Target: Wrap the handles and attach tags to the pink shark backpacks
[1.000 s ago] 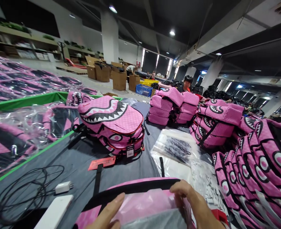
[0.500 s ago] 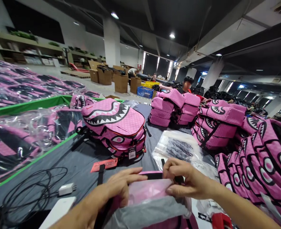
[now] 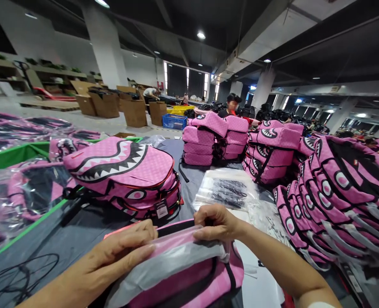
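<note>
Close in front of me is a pink backpack (image 3: 236,267) with black trim, its near side partly covered by a whitish translucent plastic sheet (image 3: 157,263). My left hand (image 3: 129,246) closes on the backpack's upper edge at the left, thumb over the sheet. At the right end of that same edge, my right hand (image 3: 216,224) is closed in a pinch on the black trim and sheet. A finished-looking pink backpack (image 3: 125,171) with a shark-mouth print lies just beyond, a hang tag (image 3: 161,209) on its front. Part of a red card (image 3: 112,234) shows behind my left hand.
Stacked pink backpacks (image 3: 198,147) stand at the back, with another leaning row (image 3: 324,188) at the right. Clear plastic bags (image 3: 228,188) lie mid-table. Left are a green-edged bin (image 3: 22,153) of wrapped backpacks and a black cable (image 3: 19,273). People work farther off.
My view has turned to the right, so the scene sits farther left. My left hand's fingers have drawn in around the edge. The right hand still pinches, and more of the backpack's front shows.
</note>
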The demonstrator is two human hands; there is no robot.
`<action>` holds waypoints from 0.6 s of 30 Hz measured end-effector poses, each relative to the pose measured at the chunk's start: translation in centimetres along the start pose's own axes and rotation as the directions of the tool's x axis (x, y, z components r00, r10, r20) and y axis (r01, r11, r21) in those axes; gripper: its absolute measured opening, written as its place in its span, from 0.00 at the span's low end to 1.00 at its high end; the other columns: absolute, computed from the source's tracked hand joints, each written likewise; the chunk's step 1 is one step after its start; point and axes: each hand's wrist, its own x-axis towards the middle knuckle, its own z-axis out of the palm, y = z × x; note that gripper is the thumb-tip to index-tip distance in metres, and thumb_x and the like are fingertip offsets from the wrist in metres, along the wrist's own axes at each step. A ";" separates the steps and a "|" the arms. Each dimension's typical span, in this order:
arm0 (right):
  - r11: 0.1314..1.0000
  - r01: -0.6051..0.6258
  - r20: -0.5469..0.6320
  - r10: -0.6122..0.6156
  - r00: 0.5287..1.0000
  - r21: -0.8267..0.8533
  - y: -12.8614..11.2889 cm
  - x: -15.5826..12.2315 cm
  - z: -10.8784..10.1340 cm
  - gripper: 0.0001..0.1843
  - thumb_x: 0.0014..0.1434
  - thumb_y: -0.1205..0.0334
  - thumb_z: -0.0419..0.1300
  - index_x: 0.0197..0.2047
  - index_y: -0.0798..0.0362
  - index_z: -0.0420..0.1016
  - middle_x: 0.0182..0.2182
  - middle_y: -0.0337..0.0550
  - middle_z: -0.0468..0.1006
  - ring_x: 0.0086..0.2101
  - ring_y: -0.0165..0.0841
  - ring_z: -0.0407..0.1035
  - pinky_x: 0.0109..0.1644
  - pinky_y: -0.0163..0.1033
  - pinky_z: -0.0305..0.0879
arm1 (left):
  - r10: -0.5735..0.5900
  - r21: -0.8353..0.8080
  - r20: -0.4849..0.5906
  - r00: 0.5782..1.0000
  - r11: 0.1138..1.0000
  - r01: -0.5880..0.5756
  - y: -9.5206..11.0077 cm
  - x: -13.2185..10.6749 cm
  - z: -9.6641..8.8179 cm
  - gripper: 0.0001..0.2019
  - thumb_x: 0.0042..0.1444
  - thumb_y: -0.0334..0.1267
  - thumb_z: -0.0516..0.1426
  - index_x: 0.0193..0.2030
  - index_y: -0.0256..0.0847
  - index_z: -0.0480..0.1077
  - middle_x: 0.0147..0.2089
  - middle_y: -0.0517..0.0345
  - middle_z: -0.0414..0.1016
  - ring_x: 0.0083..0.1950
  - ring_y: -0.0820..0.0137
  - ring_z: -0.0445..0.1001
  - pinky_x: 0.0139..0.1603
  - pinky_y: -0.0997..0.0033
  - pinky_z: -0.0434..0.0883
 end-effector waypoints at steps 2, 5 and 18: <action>1.000 0.021 -0.024 -0.021 0.999 0.019 0.1 -0.2 0.5 0.28 0.55 0.39 0.69 0.29 0.51 0.60 0.21 0.28 0.57 0.20 0.22 0.50 0.23 0.31 0.46 | 0.026 -0.202 0.072 0.997 0.979 -0.011 -0.3 0.4 -0.4 0.20 0.68 0.40 0.45 0.30 0.43 0.73 0.38 0.55 0.78 0.44 0.68 0.78 0.48 0.74 0.76; 0.997 -0.014 0.030 0.012 0.999 0.078 -0.3 -0.7 1.6 0.28 0.56 0.37 0.68 0.38 0.50 0.62 0.25 0.29 0.62 0.22 0.23 0.53 0.25 0.30 0.50 | 0.044 -0.424 0.198 0.979 0.905 0.045 -0.2 1.2 -0.7 0.15 0.65 0.41 0.51 0.32 0.43 0.76 0.37 0.56 0.80 0.46 0.65 0.78 0.56 0.65 0.73; 0.984 -0.026 -0.002 0.027 1.000 -0.176 -1.4 0.3 0.0 0.33 0.58 0.38 0.66 0.21 0.52 0.55 0.19 0.29 0.52 0.22 0.22 0.45 0.23 0.32 0.42 | 0.310 -0.003 -0.124 0.943 0.950 -0.312 -0.3 1.1 -0.8 0.20 0.71 0.44 0.50 0.31 0.40 0.75 0.22 0.61 0.70 0.24 0.75 0.68 0.29 0.78 0.67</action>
